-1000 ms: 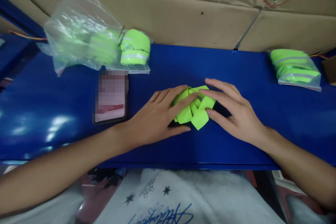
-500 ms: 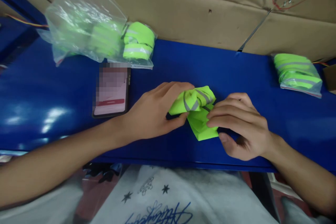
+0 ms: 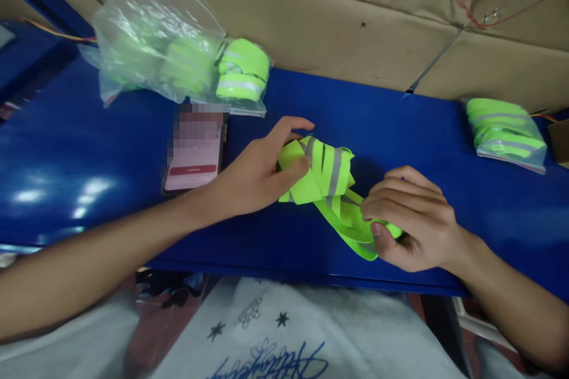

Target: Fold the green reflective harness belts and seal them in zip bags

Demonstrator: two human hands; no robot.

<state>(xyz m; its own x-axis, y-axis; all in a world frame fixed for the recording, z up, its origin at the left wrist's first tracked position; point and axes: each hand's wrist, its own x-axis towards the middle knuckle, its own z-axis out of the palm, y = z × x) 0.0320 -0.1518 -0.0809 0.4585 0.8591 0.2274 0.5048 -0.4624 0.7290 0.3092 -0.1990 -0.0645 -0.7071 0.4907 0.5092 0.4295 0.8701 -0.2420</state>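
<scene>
A neon yellow-green reflective strap (image 3: 331, 169) with grey stripes lies bunched in folds between my hands, over the blue table. My left hand (image 3: 271, 169) grips the bundle's left end, thumb across the front and forefinger stretched out behind. Loose loops of the strap trail down to the right. My right hand (image 3: 409, 219) is closed on these loops, pinching them between thumb and fingers. The part inside the right fist is hidden.
A phone (image 3: 193, 172) lies left of my left hand. Behind it sit a large clear bag (image 3: 155, 41) of green straps and a smaller bagged strap (image 3: 242, 71). Another bagged strap (image 3: 507, 130) lies far right. Brown cardboard (image 3: 320, 18) lines the back of the blue table (image 3: 111, 148).
My right hand has closed on the strap and drawn loops out to the lower right. My left hand has turned, its thumb now on top of the bundle, which is more spread out.
</scene>
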